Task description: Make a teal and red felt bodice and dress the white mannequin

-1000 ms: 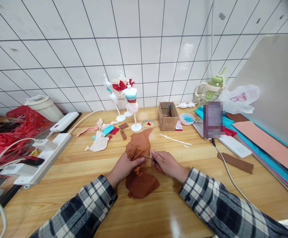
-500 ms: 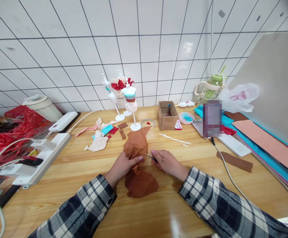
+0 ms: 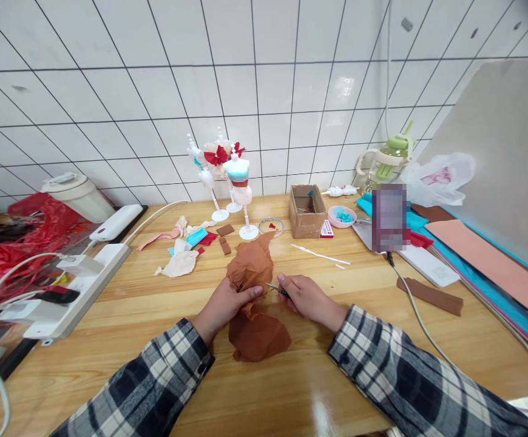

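Crumpled brown paper is pinched in my left hand, the thumb lying on top of it. More of the brown sheet spreads below that hand, over the wooden table. My right hand is closed around small dark-handled scissors, whose blades point left at the paper's right edge. Just behind the paper stands a small white mannequin wrapped with light blue and red bands.
Two more mannequins stand behind. Paper scraps lie at the left, beyond them a power strip. A cardboard box, pink bowl, blurred phone and cable are at the right.
The upper part of the brown paper has shifted very slightly to the right. Both hands are almost where they were.
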A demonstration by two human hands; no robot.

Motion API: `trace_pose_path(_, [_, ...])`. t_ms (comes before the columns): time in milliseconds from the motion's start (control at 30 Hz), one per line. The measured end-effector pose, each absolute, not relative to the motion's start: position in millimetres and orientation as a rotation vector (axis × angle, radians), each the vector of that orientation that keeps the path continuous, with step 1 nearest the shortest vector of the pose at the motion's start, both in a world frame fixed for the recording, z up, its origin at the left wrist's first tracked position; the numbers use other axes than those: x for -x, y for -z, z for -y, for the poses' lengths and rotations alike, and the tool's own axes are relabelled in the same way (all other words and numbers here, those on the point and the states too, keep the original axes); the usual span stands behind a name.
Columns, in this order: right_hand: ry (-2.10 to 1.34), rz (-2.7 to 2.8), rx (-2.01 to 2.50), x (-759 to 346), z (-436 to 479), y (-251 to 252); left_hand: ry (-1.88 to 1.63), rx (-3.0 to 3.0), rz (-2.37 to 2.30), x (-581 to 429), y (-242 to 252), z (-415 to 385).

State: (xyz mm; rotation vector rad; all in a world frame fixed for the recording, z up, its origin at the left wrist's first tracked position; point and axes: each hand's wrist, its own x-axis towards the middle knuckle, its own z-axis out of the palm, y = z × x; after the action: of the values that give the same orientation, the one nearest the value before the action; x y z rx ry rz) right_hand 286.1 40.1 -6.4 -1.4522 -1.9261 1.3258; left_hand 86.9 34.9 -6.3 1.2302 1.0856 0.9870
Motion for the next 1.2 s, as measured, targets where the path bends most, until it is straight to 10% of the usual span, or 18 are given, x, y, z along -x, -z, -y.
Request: trace_pose_path(1200, [-1.105,2.101,1.360,-280.9,-40.4,9.7,-0.845,-1.407,-1.087,-88.8,6.5,-32.9])
